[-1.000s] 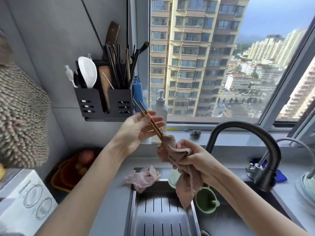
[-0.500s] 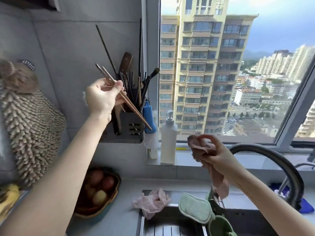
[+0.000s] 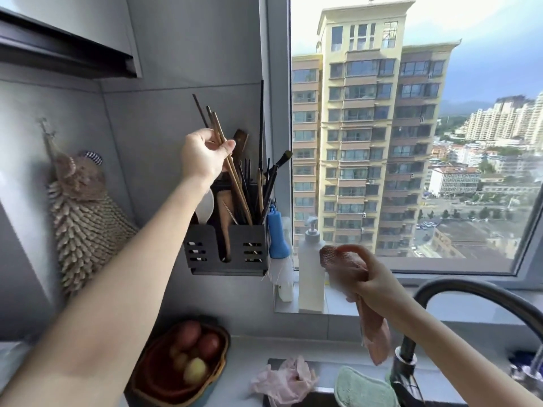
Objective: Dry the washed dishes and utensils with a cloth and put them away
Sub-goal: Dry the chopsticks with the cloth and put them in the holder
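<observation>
Above rack (image 3: 249, 234), left hand (image 3: 202, 155) pinches chopsticks (image 3: 235, 177); right hand (image 3: 371, 279) grips cloth (image 3: 373, 339).

Single head-worn wide-angle view, at eye height over the counter (image 3: 249, 351). Faces forward at the wall rack (image 3: 226, 254) and window (image 3: 411, 171), roughly level, barely pitched down. Close: rack within reach of the left hand (image 3: 202, 155). Counter shows only along the bottom edge; straight lines bow near the frame edges.

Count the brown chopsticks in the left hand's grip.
2 chopsticks: both pinched side by side in the left hand, lower ends reaching the black holder's right compartment. Darker sticks standing there aren't counted; the hand could hide another.
</observation>
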`<state>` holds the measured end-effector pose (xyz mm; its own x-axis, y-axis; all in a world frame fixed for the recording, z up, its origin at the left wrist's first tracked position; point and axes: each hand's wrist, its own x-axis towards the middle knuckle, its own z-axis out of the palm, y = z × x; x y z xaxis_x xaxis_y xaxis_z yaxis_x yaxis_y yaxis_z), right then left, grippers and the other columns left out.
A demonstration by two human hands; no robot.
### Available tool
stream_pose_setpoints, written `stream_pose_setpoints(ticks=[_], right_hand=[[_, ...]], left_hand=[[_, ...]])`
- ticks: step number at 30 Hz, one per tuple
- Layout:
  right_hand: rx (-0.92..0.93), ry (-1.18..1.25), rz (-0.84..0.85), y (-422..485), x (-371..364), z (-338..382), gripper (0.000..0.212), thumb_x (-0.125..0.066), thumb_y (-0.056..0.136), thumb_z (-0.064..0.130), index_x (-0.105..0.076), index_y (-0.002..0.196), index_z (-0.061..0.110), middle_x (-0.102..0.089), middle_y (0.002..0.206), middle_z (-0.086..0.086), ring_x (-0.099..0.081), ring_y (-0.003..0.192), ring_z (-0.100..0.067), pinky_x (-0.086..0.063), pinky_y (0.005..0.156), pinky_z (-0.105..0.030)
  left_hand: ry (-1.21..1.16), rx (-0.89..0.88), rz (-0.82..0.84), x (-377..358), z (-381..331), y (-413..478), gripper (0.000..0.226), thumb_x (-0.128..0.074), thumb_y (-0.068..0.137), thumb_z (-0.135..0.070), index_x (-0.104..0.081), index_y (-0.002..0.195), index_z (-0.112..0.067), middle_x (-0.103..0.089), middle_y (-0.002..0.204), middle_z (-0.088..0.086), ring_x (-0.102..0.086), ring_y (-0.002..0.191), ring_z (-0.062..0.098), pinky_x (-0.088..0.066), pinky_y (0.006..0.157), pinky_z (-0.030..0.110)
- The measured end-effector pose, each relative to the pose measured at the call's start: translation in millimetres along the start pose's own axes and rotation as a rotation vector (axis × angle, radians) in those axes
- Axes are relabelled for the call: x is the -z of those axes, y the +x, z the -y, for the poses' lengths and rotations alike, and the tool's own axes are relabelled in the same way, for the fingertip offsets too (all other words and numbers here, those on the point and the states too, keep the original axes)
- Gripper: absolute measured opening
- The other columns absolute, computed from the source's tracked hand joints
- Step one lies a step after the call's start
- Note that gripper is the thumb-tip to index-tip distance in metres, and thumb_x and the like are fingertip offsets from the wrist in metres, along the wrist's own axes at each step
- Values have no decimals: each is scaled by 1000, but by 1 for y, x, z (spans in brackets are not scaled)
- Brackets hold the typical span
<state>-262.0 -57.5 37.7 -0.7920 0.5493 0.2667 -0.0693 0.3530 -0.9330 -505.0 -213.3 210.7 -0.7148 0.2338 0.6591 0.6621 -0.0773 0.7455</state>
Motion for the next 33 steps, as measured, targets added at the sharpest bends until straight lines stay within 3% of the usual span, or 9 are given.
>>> stream_pose_setpoints(ticks=[3,5,8,14,17,21,26,29,33], right_hand=[[-20,-30,8,-7,-3,-2,53,-54,79,-20,-54,111,22,-72,70,-6,-53,57,-20,-46,51,-29],[-31,-52,2,-13,-3,-2,52,-55,79,-19,-54,111,22,-73,71,-6,-53,55,-18,-47,52,-29],[-38,-76,-3,-21,-2,-3,51,-58,80,-17,-55,109,24,-74,76,-5,-60,62,-20,-49,55,-28],[-31,-123,-8,-27,3,-4,50,-58,79,-17,-56,106,25,-74,76,-4,-62,65,-25,-49,56,-29],[-33,-153,-15,-28,2,-5,51,-59,78,-16,-57,107,26,-75,78,-1,-67,70,-27,-52,59,-30],[-36,-190,-32,-27,1,-9,54,-61,77,-13,-58,105,32,-74,78,2,-70,75,-26,-54,62,-30],[-39,-218,-38,-29,0,-11,55,-59,76,-14,-58,105,33,-74,81,1,-70,75,-24,-56,66,-34],[-18,-231,-31,-34,3,-10,55,-61,77,-12,-56,107,35,-74,85,2,-70,75,-18,-55,71,-35],[29,-219,-26,-47,14,-9,56,-65,81,-4,-53,111,42,-73,92,6,-70,82,-11,-50,73,-22]], left_hand=[[35,-8,22,-9,6,4,18,-72,82,-13,-60,68,-14,-68,74,14,-68,76,37,-57,72,46],[86,-64,51,-15,8,1,12,-73,81,-17,-65,75,-9,-70,77,13,-68,78,34,-56,75,43],[7,-72,17,-16,6,0,12,-73,81,-17,-65,74,-12,-67,68,2,-66,71,25,-56,76,40],[-55,-14,-34,-13,1,22,23,-73,81,-14,-59,64,-22,-67,67,5,-69,72,34,-57,75,46],[-23,131,20,-23,21,13,24,-73,80,-10,-58,63,-18,-65,66,5,-68,70,29,-57,77,48],[79,313,81,-25,53,-4,25,-79,75,-12,-58,62,-16,-64,71,7,-68,85,36,-56,81,48],[358,283,81,-26,57,-23,25,-83,70,-23,-61,59,-17,-38,74,-17,-52,77,23,-57,79,41],[370,278,95,-26,54,-26,23,-81,72,-24,-69,82,-8,-35,79,-18,-61,87,29,-54,84,36],[406,177,7,-23,41,-40,41,-71,81,-33,-62,114,-11,-67,93,-1,-53,93,15,-29,74,21]])
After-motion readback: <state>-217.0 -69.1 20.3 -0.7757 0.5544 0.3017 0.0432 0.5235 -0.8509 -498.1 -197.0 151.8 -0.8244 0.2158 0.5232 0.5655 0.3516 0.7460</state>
